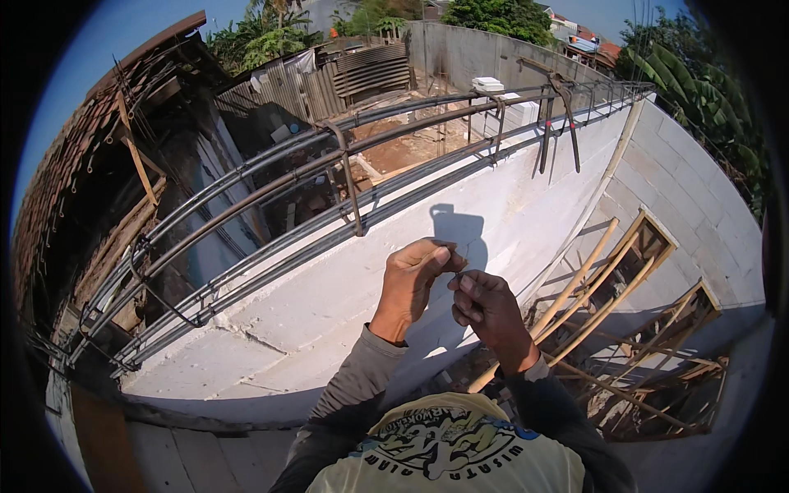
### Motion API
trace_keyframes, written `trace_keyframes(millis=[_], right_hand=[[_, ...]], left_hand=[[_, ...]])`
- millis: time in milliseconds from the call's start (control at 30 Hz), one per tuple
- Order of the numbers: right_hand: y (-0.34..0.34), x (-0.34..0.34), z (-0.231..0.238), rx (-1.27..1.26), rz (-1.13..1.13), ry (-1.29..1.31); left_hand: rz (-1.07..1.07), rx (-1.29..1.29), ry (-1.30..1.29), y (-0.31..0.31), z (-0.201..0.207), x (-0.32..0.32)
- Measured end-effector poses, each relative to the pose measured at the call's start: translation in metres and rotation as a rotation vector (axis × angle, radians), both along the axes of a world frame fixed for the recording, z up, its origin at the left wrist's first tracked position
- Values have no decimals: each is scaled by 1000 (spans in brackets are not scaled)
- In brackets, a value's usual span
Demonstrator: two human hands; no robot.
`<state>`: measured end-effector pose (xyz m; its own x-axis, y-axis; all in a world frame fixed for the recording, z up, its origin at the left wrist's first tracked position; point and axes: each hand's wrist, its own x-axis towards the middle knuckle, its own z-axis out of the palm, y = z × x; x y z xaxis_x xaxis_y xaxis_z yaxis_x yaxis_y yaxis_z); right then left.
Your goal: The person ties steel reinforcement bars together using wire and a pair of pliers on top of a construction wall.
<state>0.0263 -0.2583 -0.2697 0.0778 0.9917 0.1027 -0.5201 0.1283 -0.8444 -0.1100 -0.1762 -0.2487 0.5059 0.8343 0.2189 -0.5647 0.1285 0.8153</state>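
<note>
Your left hand [413, 279] and right hand [491, 311] are each pinched, near the white wall [329, 304]. What they grip is too small to identify.

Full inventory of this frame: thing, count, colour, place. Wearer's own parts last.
Wall: one, white, centre
Bar cage: one, dark steel, along that wall's top
Pincers: one, dark, hung on the cage
Blocks: several, white, beyond the cage
Corrugated sheets: several, brown and grey, upper left
Tiled roof: one, brown, far left
Block wall: one, grey, right
Frames: two, brown, right
Poles: several, pale, right
Trees: several, green, top
Shirt: one, yellowish, bottom
Sleeves: two, grey, bottom
Left hand: one, bare, centre
Right hand: one, bare, centre
</note>
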Motion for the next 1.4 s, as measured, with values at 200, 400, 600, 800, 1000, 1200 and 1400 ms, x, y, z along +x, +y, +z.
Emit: trace_keyframes(millis=[200,400,600,800,1000,1200,1400], right_hand=[[-8,-3,9,61,-179,-341],[-20,0,21,120,-314,-291],[16,64,57,244,-581,-418],[87,167,99,282,-839,-1040],[142,183,123,380,-656,-1469],[159,192,136,444,-426,-1539],[161,203,160,378,-281,-1573]], left_hand=[[254,-46,-47,-17,1,17],[345,12,-59,-32,13,36],[412,358,103,-9,63,55],[859,1078,1028,73,101,75],[485,982,1443,142,113,102],[457,1035,1431,140,111,111],[440,965,1263,159,100,101]])
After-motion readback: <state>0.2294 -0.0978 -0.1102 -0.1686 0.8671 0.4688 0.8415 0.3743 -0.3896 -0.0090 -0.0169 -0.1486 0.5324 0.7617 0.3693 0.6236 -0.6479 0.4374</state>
